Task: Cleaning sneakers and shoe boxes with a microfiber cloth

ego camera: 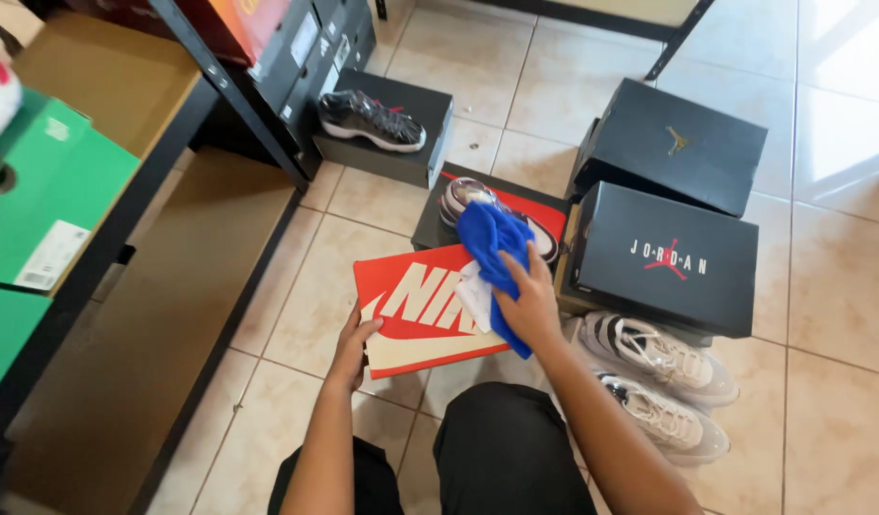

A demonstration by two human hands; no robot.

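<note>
**Wiping a shoe box lid with a cloth**

Tiled floor (840, 286) is carrying black shoe boxes (663, 257) at right and a pale sneaker pair (659, 381) beside the knees. The orange-red shoe box (415, 315) is lying flat ahead of the person, near centre. The left hand (351, 348) is gripping its near left edge, fingers curled, steadying it. The right hand (530, 300) is pressing a bunched blue cloth (492, 243) against the lid's right end, fingers spread, closed on the cloth. Judged step: surface wiping. Continued strokes call for firm left-hand bracing.
</note>
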